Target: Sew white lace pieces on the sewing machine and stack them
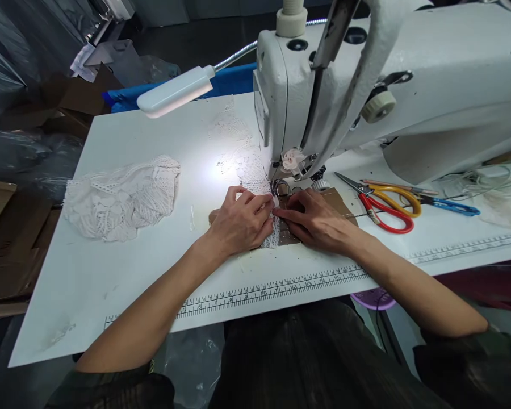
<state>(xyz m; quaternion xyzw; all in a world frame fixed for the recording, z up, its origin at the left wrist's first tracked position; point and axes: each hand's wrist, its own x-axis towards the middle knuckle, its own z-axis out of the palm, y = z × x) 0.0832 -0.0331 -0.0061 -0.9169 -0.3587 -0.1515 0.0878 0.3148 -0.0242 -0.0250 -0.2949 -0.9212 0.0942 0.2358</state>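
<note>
A strip of white lace [253, 170] runs across the lit table and under the needle area of the white sewing machine [276, 102]. My left hand [243, 218] lies over the lace just left of the needle, its fingers bent and closed on the fabric. From the right, my right hand [317, 221] meets it, thumb and index finger pinched at the lace's edge. The fingertips of both hands nearly touch in front of the presser foot. Beneath the right hand shows a brown plate [334, 199]. My fingers hide part of the lace.
A crumpled pile of white lace [123, 196] lies on the left of the table. To the right are red-and-yellow-handled scissors [392, 213] and a blue-handled tool [451, 205]. A lamp [176, 91] hangs over the back. A printed ruler [272, 292] follows the front edge.
</note>
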